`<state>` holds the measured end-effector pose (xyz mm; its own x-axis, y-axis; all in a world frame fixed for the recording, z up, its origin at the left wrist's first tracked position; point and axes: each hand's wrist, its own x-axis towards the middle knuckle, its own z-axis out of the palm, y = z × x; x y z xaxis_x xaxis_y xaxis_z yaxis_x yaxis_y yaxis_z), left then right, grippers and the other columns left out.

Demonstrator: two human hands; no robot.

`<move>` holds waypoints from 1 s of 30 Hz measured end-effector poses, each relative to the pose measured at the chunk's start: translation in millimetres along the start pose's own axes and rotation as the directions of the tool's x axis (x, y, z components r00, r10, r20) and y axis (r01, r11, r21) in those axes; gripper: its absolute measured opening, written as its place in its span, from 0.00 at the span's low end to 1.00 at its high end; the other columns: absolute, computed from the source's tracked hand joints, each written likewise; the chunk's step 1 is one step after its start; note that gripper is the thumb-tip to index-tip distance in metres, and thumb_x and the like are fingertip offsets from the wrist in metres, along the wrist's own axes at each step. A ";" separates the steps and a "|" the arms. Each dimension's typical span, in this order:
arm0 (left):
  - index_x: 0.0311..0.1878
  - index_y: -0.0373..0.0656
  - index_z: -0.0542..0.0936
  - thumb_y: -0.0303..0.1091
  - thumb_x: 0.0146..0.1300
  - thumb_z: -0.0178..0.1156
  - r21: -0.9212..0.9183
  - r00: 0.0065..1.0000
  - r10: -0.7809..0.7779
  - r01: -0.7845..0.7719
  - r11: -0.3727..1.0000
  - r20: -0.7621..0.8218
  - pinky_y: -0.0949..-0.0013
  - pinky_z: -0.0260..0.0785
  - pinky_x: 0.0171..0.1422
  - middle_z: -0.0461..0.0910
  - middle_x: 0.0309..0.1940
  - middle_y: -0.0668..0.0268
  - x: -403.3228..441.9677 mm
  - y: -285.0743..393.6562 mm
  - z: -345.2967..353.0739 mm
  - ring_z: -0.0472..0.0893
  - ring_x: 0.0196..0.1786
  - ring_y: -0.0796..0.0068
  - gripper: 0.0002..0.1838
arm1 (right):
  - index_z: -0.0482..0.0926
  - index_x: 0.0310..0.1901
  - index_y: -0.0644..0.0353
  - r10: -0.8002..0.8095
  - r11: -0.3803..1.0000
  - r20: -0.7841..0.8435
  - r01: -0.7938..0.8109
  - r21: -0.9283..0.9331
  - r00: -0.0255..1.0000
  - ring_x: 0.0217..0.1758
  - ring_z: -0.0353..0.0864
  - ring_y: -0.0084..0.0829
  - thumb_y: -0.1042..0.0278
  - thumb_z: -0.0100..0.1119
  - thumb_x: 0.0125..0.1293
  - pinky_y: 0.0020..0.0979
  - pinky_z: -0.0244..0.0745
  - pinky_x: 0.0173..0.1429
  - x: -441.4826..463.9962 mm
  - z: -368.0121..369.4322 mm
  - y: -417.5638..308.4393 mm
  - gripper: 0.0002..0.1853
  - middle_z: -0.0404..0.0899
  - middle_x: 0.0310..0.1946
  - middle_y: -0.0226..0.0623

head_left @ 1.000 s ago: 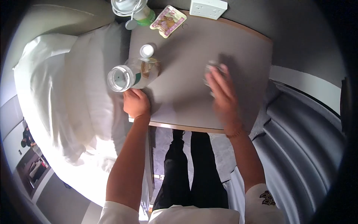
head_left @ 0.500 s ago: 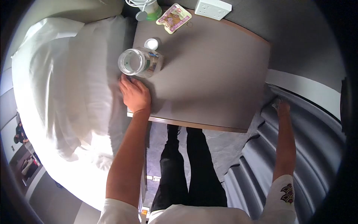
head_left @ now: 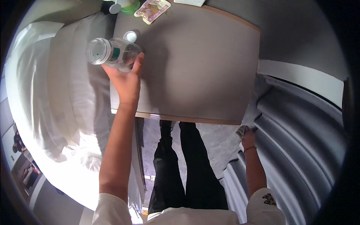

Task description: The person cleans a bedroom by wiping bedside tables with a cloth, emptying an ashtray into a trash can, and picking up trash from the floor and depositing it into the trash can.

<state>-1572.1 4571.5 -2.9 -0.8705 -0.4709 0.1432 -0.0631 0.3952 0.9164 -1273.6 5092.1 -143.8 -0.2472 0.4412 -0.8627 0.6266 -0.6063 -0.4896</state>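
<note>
My left hand is wrapped around a clear jar with a green label. My thumb lies along its near right side, and the other fingers are partly hidden under it. The jar's open mouth points up and to the left; whether its base still touches the table I cannot tell. A round white lid lies just behind the jar. Low on the right, past the table's front edge, my right hand is closed on a crumpled greyish cloth.
The grey-brown table also carries a pink-and-yellow packet, a green-and-white container and a white power strip at the back. White bedding borders it on the left. A grey curtain hangs on the right.
My left hand has gone from beside the jar to gripping it, and the jar now leans more to the left. My right hand has moved inward and nearer to me. The view has shifted slightly.
</note>
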 end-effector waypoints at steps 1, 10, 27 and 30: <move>0.58 0.33 0.62 0.34 0.47 0.77 -0.014 0.999 -0.024 0.023 1.000 -0.023 0.67 0.64 0.61 0.67 0.55 0.56 -0.2 -0.9 1.7 0.72 0.54 0.68 0.40 | 0.75 0.42 0.59 0.032 0.997 0.004 -0.032 0.070 0.999 0.30 0.76 0.38 0.62 0.38 0.71 0.45 0.74 0.36 -1.0 -3.4 4.2 0.14 0.76 0.31 0.38; 0.55 0.34 0.68 0.24 0.44 0.74 -0.225 0.975 -0.006 0.057 0.973 0.221 0.65 0.67 0.57 0.70 0.51 0.59 -36.5 45.3 81.1 0.73 0.52 0.67 0.34 | 0.75 0.34 0.55 -0.050 0.991 -0.111 0.035 -0.132 0.993 0.29 0.80 0.30 0.67 0.40 0.71 0.36 0.80 0.35 -5.7 -5.3 9.4 0.12 0.77 0.26 0.31; 0.69 0.30 0.50 0.27 0.45 0.71 0.051 0.872 0.258 -0.306 0.951 0.417 0.57 0.49 0.73 0.57 0.65 0.45 -53.0 48.6 89.8 0.57 0.68 0.49 0.51 | 0.78 0.48 0.60 -0.018 1.000 0.059 0.017 0.022 0.998 0.28 0.79 0.33 0.67 0.50 0.69 0.38 0.81 0.34 26.8 -63.1 46.3 0.11 0.79 0.32 0.35; 0.68 0.36 0.55 0.29 0.49 0.71 0.127 0.912 0.297 -0.343 0.931 0.283 0.58 0.44 0.75 0.59 0.67 0.53 -15.8 20.3 50.9 0.58 0.70 0.59 0.45 | 0.78 0.43 0.59 -0.033 0.999 -0.159 0.026 -0.048 0.987 0.27 0.79 0.33 0.69 0.51 0.68 0.39 0.81 0.32 8.1 -34.0 44.9 0.08 0.79 0.29 0.34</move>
<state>-1584.5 4627.1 -5.5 -0.9506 -0.0890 0.2974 0.1777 0.6296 0.7563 -1222.3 5090.9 -168.4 -0.1471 0.5605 -0.8150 0.6550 -0.5622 -0.5049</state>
